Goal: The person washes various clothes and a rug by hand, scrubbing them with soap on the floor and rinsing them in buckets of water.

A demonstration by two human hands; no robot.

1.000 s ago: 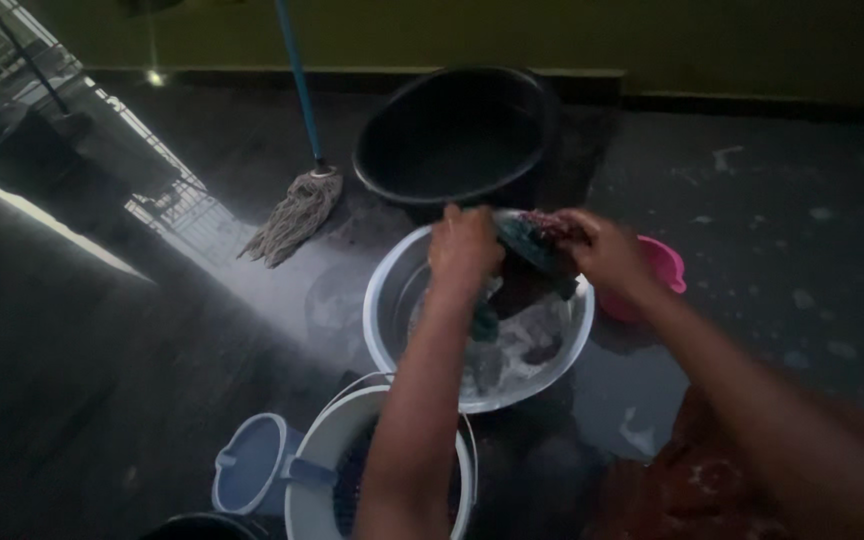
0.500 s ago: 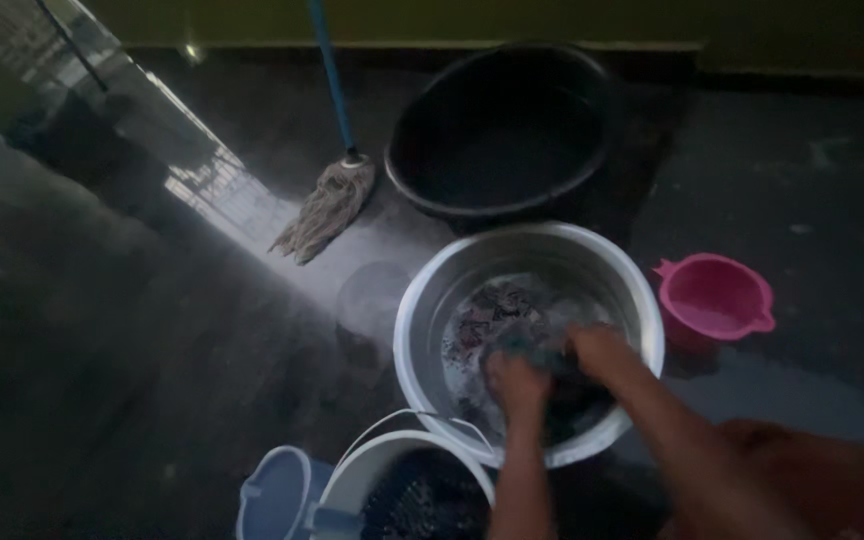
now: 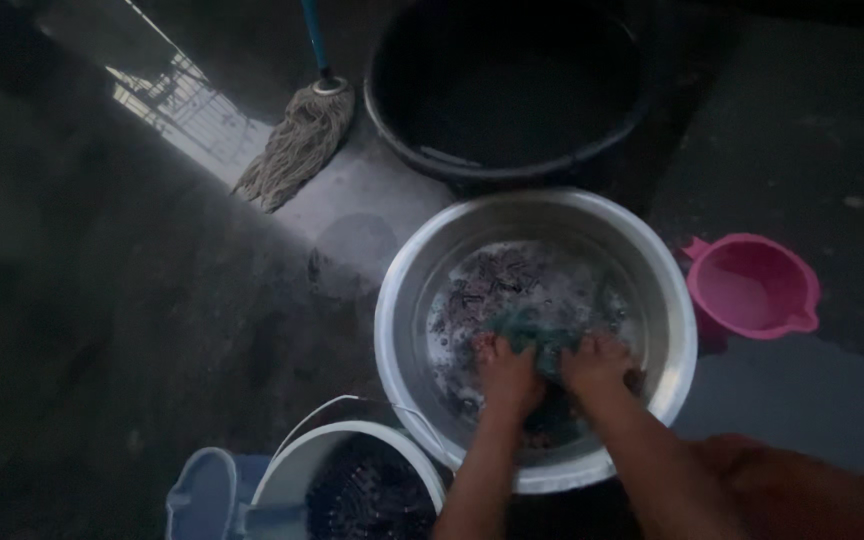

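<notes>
A round metal basin [image 3: 422, 270] sits on the wet dark floor, holding soapy water and wet clothes. My left hand [image 3: 508, 372] and my right hand [image 3: 597, 362] are both down in the basin, side by side, gripping a bunched teal cloth [image 3: 535, 331] between them. A dark patterned garment [image 3: 487, 285] lies in the suds just beyond the hands.
A large black tub [image 3: 512, 165] stands behind the basin. A pink scoop [image 3: 757, 285] rests to the right. A white bucket [image 3: 297, 465] with dark laundry and a blue scoop [image 3: 202, 490] are at the near left. A mop [image 3: 297, 135] lies at the far left.
My hands have gone from holding the cloth raised over the basin's far rim to pressing it into the water at the near side. The view has tilted down and moved closer.
</notes>
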